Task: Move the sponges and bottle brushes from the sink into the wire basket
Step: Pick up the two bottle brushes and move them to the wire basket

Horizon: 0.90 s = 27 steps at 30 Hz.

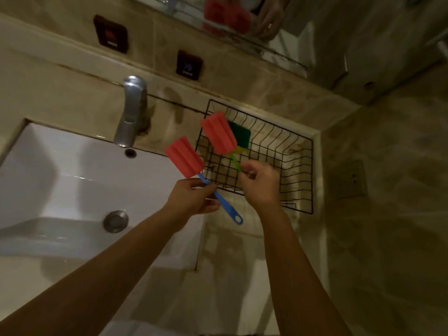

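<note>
My left hand grips the blue handle of a bottle brush with a red sponge head, held over the sink's right edge. A second brush with a red sponge head and a green handle is pinched in my right hand, its head raised above the black wire basket. Inside the basket lies a green and yellow sponge, partly hidden by that head. The white sink sits to the left and shows no other items.
A chrome tap stands behind the sink, with a drain in the basin. The basket rests on a marble counter against the back wall and a right-hand corner. A mirror hangs above.
</note>
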Tool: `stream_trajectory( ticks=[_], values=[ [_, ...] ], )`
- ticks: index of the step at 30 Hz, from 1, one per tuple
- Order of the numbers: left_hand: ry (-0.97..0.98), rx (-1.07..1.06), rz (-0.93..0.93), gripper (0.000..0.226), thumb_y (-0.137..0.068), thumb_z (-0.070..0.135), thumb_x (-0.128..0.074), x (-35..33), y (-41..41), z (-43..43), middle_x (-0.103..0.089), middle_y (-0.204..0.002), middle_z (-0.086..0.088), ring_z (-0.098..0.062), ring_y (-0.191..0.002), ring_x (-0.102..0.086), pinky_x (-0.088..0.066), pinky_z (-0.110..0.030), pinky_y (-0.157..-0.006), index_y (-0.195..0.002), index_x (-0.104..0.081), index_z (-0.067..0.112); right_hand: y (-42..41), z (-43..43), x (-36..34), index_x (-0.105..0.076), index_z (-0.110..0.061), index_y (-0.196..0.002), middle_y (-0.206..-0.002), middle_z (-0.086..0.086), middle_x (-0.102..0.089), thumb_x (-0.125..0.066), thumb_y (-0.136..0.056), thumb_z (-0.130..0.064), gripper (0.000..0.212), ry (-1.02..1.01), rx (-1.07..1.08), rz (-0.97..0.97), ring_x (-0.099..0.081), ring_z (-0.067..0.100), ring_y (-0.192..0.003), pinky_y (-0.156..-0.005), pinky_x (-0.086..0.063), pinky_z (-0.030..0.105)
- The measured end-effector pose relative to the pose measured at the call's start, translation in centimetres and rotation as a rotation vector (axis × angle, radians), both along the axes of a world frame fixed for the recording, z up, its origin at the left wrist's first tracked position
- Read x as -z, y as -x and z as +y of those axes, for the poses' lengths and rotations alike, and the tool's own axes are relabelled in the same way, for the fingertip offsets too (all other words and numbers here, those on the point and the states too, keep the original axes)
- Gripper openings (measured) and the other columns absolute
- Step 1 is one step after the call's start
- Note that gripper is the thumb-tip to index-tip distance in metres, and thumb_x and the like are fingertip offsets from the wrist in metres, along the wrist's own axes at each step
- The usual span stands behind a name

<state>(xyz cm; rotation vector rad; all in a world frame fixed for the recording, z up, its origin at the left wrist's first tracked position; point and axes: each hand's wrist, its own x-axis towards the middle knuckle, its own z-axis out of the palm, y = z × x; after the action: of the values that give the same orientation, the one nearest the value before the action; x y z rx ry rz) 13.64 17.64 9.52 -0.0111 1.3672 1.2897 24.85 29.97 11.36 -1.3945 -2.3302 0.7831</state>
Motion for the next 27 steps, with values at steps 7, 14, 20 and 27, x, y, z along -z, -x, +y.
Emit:
stream_trajectory(
  ticks=[7, 14, 20, 27],
  values=[
    [0.015, 0.029, -0.077, 0.019, -0.090, 0.010, -0.061, 0.7, -1.4, 2.7, -0.071, -0.095, -0.027, -0.027, -0.071, -0.071, -0.061, -0.028, -0.058, -0.099, -0.064, -0.006, -1.8, 4.7, 4.1, -0.076, -0.015, -0.097, -0.097, 0.008, -0.073, -0.063, -0.082, -0.006, 0.022, 0.064, 0.080, -0.195, -0.062, 0.015, -0.080, -0.060, -0.040, 0.015],
    [0.036, 0.024, -0.098, 0.019, -0.088, 0.010, -0.063, 2.2, -1.7, 3.0, -0.071, -0.096, -0.029, -0.024, -0.066, -0.072, -0.058, -0.025, -0.055, -0.098, -0.068, -0.006, -0.7, 7.3, 7.0, -0.073, -0.014, -0.105, -0.110, 0.011, -0.071, -0.060, -0.083, -0.004, 0.028, 0.162, 0.171, -0.315, -0.067, 0.026, -0.095, -0.082, -0.058, 0.041],
    [0.024, 0.046, -0.098, 0.020, -0.087, 0.012, -0.064, 2.5, -1.1, 3.1, -0.073, -0.094, -0.024, -0.028, -0.074, -0.073, -0.061, -0.030, -0.062, -0.097, -0.068, -0.004, 1.1, 9.1, 7.9, -0.069, -0.006, -0.110, -0.110, 0.020, -0.065, -0.057, -0.083, 0.002, 0.031, 0.108, 0.202, -0.370, -0.064, 0.035, -0.096, -0.078, -0.059, 0.045],
    [0.016, 0.051, -0.099, 0.020, -0.089, 0.012, -0.062, 2.4, -1.0, 3.4, -0.072, -0.094, -0.023, -0.025, -0.072, -0.073, -0.061, -0.029, -0.062, -0.099, -0.067, -0.004, 1.9, 8.9, 7.1, -0.066, -0.010, -0.117, -0.109, 0.018, -0.067, -0.059, -0.079, 0.001, 0.040, 0.189, 0.226, -0.303, -0.067, 0.031, -0.087, -0.073, -0.060, 0.044]
  ],
)
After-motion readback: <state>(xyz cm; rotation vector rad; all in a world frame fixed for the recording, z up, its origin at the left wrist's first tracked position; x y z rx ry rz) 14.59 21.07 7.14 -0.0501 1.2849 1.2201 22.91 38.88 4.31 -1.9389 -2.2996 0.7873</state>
